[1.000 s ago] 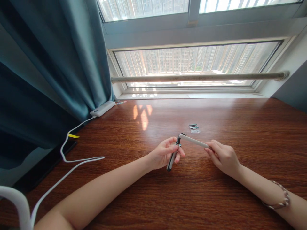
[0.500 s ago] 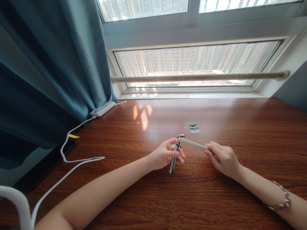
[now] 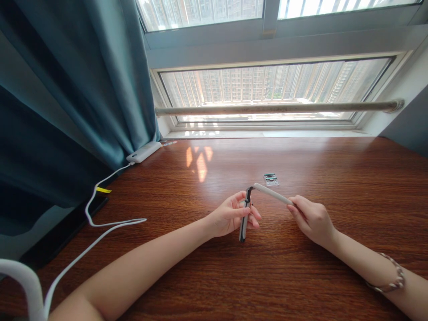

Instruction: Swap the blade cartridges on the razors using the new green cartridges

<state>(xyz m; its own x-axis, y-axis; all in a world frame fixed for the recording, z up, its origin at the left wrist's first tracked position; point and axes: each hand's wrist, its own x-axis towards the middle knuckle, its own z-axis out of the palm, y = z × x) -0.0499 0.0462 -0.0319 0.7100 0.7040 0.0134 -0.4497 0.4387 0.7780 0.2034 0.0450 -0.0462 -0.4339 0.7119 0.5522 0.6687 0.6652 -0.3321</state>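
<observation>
My left hand (image 3: 236, 213) pinches a slim black-and-grey handled tool (image 3: 244, 226), perhaps a razor, between thumb and fingers. Its angled dark head points up and the handle's lower end hangs below the hand. Between the thumb and fingertips of my right hand (image 3: 311, 219) is a pale grey stick (image 3: 272, 193). The far end of that stick slants up to the left and sits at the tool's head; whether they touch I cannot tell. On the table just beyond lies a small clear packet (image 3: 270, 179) with dark strips in it.
The brown wooden table (image 3: 214, 272) reaches to the window sill. At the left, a white power bank-like block (image 3: 144, 152) lies by the blue curtain (image 3: 110, 80), with a white cable (image 3: 86, 209) running from it. A dark flat object (image 3: 60, 236) rests at the left edge.
The stick's left end has risen slightly and lies a little farther right. The tool has turned a bit more upright in my left hand. My right hand has shifted slightly.
</observation>
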